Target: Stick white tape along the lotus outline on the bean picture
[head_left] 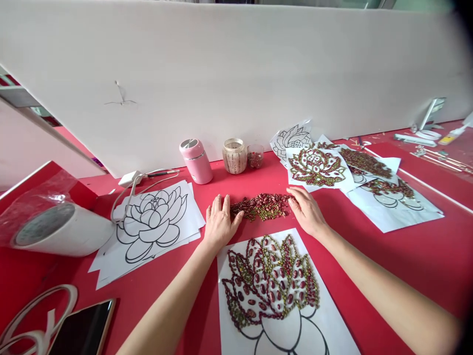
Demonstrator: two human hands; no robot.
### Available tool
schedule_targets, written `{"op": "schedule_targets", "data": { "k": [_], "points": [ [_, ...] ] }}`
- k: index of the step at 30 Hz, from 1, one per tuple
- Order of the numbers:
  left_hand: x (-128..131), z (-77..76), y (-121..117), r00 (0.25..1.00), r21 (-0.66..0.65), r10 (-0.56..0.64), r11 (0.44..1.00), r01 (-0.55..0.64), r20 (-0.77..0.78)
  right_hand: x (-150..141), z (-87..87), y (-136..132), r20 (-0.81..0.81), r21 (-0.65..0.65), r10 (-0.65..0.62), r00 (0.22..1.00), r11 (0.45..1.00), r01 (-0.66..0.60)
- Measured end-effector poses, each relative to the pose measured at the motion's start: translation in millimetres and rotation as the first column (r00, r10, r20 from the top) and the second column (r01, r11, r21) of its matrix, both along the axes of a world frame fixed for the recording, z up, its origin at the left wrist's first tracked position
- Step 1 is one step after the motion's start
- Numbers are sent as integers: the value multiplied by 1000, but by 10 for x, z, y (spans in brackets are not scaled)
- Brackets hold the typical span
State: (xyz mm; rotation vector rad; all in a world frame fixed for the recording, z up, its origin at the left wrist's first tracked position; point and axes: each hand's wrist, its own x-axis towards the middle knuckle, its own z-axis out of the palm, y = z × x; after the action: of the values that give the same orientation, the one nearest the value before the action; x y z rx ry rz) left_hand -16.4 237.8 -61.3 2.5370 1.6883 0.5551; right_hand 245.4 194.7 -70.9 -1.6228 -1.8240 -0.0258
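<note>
A heap of mixed dark red and green beans [262, 206] lies on the red table between my two hands. My left hand [220, 222] rests at the heap's left end, fingers stretched out and thumb touching or very near the beans. At the right end my right hand [306, 209] lies with its fingers extended, fingertips beside the heap. Nearer me is a white sheet with a lotus line drawing [283, 333]. Its upper petals are covered with rows of red and green beans; the lower petals are bare paper.
Left of the hands are stacked lotus drawings [153, 224], a white cylinder [74, 229], a cable and a phone [83, 328]. Behind stand a pink flask [196, 162], a jar [234, 157] and a small clear cup [255, 157]. Bean-covered sheets [320, 167] lie at the right.
</note>
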Motion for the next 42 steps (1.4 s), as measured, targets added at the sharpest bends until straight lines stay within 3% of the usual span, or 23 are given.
{"op": "schedule_targets", "data": {
  "k": [6,14,33,38,42],
  "points": [
    [123,-24,73,997,-52,-73,996,72,-27,36,-115,126,44,-64,-122,992,990,124],
    [232,-7,111,976,-64,-210,977,206,-60,-256,-105,309,88,-150,-34,996,988,47],
    [309,-54,183,957,-57,-287,957,284,-42,-740,-3,500,57,-151,237,970,962,-226],
    [313,-33,203,952,-55,-305,951,303,-30,-761,-35,611,-13,-107,256,967,961,-256],
    [287,16,196,946,-47,-323,946,322,-30,-610,5,627,-44,-85,261,964,961,-264]
  ]
}}
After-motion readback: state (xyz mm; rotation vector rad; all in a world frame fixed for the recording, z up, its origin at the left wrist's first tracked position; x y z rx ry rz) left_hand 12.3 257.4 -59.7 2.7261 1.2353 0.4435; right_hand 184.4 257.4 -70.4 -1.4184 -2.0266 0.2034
